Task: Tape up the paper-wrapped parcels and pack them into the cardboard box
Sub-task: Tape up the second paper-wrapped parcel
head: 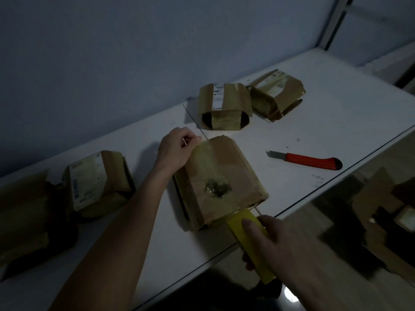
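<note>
The parcel [219, 182] lies flat near the front edge of the white surface [336, 122], placed there so both hands reach it. The left hand [177, 151] pinches the free end of the tape [203, 162] at the parcel's far edge, its grip clamped on the strip to anchor it. The right hand [276, 245] has its grip clamped round the yellow roll [249, 241], held just off the near edge so the strip stretches taut over the top, across a dark torn patch in the paper. Judged from this, the step in hand is laying 1 band lengthwise.

4 more parcels wait: 1 [223, 106] behind, another [277, 94] just beside it to the right, a labelled one [98, 182] at left, and a darker one [24, 218] at the far left. A red knife [307, 160] lies well apart on the right, blade out, likely kept handy for cutting the tape. Brown cardboard [370, 221] shows below the surface edge at right; whether it is the box I cannot tell.
</note>
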